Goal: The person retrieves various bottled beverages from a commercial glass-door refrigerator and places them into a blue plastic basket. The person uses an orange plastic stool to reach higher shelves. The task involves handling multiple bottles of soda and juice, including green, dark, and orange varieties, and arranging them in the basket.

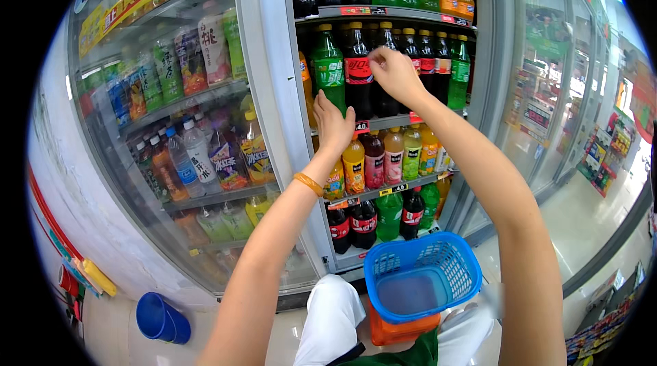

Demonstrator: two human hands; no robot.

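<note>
My left hand (334, 127) reaches up to the lower part of a green Sprite bottle (328, 70) on a cooler shelf. Its thumb stands apart from the fingers, and the fingertips seem to rest against the bottle. My right hand (394, 69), fingers bent, is at the label of a cola bottle (358, 76) and partly covers another cola bottle (386, 99) behind it. Whether the right fingers touch or grip anything cannot be made out. More cola bottles (441, 65) and a green bottle (458, 73) stand upright farther right along that shelf.
Below are juice bottles (394, 158) and bottom-shelf soda bottles (390, 217). An orange crate (400, 332) sits under a blue plastic basket (372, 273) between my legs. Left stands a glass cooler door (205, 99), with a blue bucket (163, 319) on the floor. Another glass door (539, 58) is at right.
</note>
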